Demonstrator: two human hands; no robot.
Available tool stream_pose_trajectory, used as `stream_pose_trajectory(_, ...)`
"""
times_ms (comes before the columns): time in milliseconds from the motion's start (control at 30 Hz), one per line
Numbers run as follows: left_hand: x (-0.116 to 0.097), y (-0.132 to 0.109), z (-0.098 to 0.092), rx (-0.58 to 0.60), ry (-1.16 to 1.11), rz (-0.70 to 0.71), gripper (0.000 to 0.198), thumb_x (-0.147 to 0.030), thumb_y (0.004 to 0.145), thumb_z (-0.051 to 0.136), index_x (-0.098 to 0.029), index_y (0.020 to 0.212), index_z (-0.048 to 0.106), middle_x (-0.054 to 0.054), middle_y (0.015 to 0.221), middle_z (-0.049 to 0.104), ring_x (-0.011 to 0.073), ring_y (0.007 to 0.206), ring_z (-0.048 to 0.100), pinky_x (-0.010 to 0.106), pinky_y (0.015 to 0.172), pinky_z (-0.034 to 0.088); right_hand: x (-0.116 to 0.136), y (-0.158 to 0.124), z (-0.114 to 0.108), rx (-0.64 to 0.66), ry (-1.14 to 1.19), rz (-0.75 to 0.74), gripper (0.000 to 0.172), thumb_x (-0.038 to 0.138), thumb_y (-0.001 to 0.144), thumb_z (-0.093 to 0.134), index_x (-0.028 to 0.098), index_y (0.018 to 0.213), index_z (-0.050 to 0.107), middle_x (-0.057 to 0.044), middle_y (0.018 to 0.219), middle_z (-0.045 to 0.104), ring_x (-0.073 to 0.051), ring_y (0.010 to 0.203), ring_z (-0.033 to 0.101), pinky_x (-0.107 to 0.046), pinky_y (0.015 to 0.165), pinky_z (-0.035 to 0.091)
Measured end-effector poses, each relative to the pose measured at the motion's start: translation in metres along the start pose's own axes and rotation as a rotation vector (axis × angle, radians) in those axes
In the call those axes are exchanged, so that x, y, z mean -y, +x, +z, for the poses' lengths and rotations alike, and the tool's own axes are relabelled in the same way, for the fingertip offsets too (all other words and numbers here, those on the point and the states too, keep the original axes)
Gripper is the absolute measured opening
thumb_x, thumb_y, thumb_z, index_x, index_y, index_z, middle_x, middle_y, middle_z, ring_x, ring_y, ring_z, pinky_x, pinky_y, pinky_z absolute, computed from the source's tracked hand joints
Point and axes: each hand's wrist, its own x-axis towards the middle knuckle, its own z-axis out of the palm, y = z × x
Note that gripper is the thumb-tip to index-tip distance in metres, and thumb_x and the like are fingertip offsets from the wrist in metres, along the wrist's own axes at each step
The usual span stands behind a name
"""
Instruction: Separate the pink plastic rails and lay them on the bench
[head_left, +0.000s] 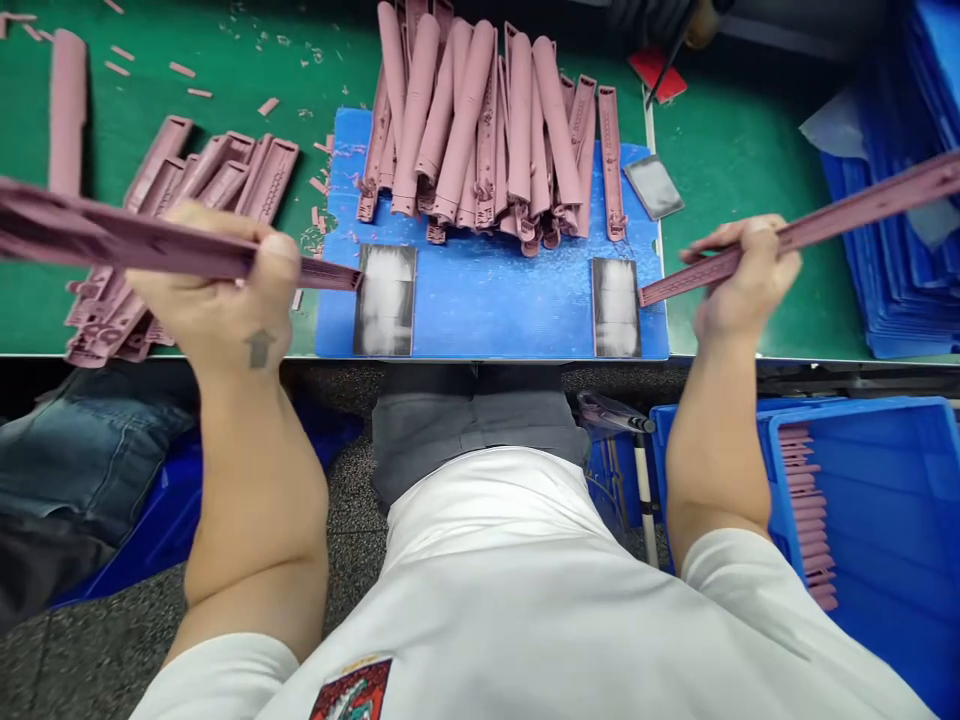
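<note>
The left hand is curled closed around a long mauve moulded plastic strip, fingers wrapped over its middle and thumb on top, with the strip's narrow end reaching right to touch the edge of a grey-white abrasive pad. The right hand grips a second mauve strip in the same closed way, thumb and fingers around it. That strip slants up to the far right, and its narrow end points left, just beside another abrasive pad.

Both pads lie on the near part of a blue corrugated plastic board on the green workbench. Beyond them, a large heap of mauve strips and rounded mauve covers fills the far part of the board. A smaller pile of mauve strips lies on the bench to the left, under and beyond the left hand, with a single mauve cover further left and mauve offcuts scattered nearby.

Down to the near right, a blue plastic crate holds a neat row of mauve strips on edge. The heap far outnumbers that row, though the view cannot show which pieces have been worked.
</note>
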Motion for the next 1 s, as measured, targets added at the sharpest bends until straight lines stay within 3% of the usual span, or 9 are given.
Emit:
stream_pose_trajectory(100, 0.005, 0.013, 0.034, 0.005, -0.279, -0.04, 0.047, -0.008, 0.106, 0.056, -0.023, 0.062, 0.049, -0.001, 0.064, 0.041, 0.0147, 0.055, 0.049, 0.025, 0.055, 0.047, -0.005, -0.004, 0.014, 0.054, 0.179, 0.101, 0.062, 0.069, 0.11, 0.076, 0.032, 0.076, 0.039, 0.007, 0.061, 0.029, -0.014, 0.053, 0.03, -0.033, 0.048, 0.04)
stream_pose_trajectory(167, -0.001, 0.004, 0.044, 0.035, -0.412, -0.079, 0.047, -0.025, 0.115, 0.046, -0.026, 0.068, 0.046, -0.004, 0.06, 0.027, 0.0143, 0.044, 0.027, 0.027, 0.043, 0.029, -0.003, -0.019, 0.015, 0.036, 0.251, 0.089, 0.072, 0.081, 0.105, 0.076, 0.031, 0.077, 0.032, 0.008, 0.063, 0.018, -0.014, 0.052, 0.018, -0.033, 0.045, 0.027)
stream_pose_trajectory(267, -0.01, -0.017, 0.047, 0.079, -0.421, -0.106, 0.049, -0.042, 0.101, 0.072, -0.027, 0.068, 0.039, -0.009, 0.058, 0.015, 0.0097, 0.046, 0.004, 0.027, 0.043, 0.008, -0.001, -0.036, 0.018, 0.035, 0.262, 0.146, 0.075, 0.079, 0.105, 0.075, 0.03, 0.078, 0.025, 0.009, 0.064, 0.011, -0.012, 0.051, 0.014, -0.031, 0.044, 0.02)
stream_pose_trajectory(333, -0.009, -0.022, 0.051, 0.049, -0.398, -0.129, 0.052, -0.041, 0.093, 0.077, -0.027, 0.065, 0.035, -0.009, 0.057, 0.012, 0.0088, 0.047, 0.001, 0.028, 0.045, 0.004, -0.001, -0.033, 0.026, -0.028, 0.28, 0.186, 0.068, 0.069, 0.114, 0.066, 0.03, 0.078, 0.023, 0.009, 0.065, 0.008, -0.011, 0.051, 0.009, -0.029, 0.044, 0.017)
stream_pose_trajectory(500, 0.002, -0.008, 0.058, -0.029, -0.431, -0.091, 0.055, -0.042, 0.106, 0.06, -0.03, 0.068, 0.023, -0.008, 0.062, 0.007, 0.01, 0.049, -0.002, 0.027, 0.043, 0.007, 0.004, -0.012, 0.044, -0.23, 0.394, 0.248, 0.057, 0.05, 0.127, 0.032, 0.029, 0.076, 0.02, 0.008, 0.067, 0.004, -0.01, 0.051, 0.001, -0.027, 0.045, 0.008)
stream_pose_trajectory(633, 0.0, -0.002, 0.054, -0.034, -0.366, -0.246, 0.052, -0.033, 0.111, 0.052, -0.027, 0.068, 0.024, -0.007, 0.065, 0.006, 0.0093, 0.048, 0.002, 0.024, 0.044, 0.014, 0.004, -0.018, 0.032, -0.107, 0.341, 0.253, 0.058, 0.046, 0.117, 0.053, 0.027, 0.074, 0.02, 0.008, 0.068, 0.003, -0.008, 0.049, 0.001, -0.025, 0.046, 0.008)
stream_pose_trajectory(767, 0.007, 0.008, 0.069, -0.136, -0.373, -0.169, 0.054, -0.031, 0.122, 0.039, -0.027, 0.073, 0.017, -0.005, 0.071, 0.008, 0.0111, 0.052, 0.003, 0.024, 0.044, 0.013, -0.009, -0.008, 0.036, -0.08, 0.326, 0.148, 0.068, 0.064, 0.112, 0.063, 0.029, 0.076, 0.017, 0.01, 0.066, 0.004, -0.009, 0.052, 0.001, -0.029, 0.044, 0.008)
stream_pose_trajectory(900, 0.0, -0.004, 0.069, -0.233, -0.263, -0.198, 0.06, -0.049, 0.11, 0.058, -0.028, 0.073, 0.015, -0.006, 0.073, 0.005, 0.0109, 0.055, -0.001, 0.023, 0.045, 0.011, -0.008, -0.014, 0.031, -0.004, 0.335, 0.114, 0.076, 0.069, 0.105, 0.073, 0.029, 0.076, 0.016, 0.011, 0.063, 0.005, -0.008, 0.049, 0.002, -0.028, 0.043, 0.011)
stream_pose_trajectory(1000, -0.003, -0.01, 0.062, -0.184, -0.184, -0.21, 0.055, -0.046, 0.099, 0.063, -0.028, 0.072, 0.018, -0.005, 0.071, 0.006, 0.0114, 0.054, 0.003, 0.025, 0.044, 0.013, -0.004, -0.02, 0.026, 0.061, 0.324, 0.138, 0.076, 0.066, 0.103, 0.078, 0.028, 0.073, 0.019, 0.011, 0.062, 0.005, -0.007, 0.048, 0.005, -0.027, 0.043, 0.015)
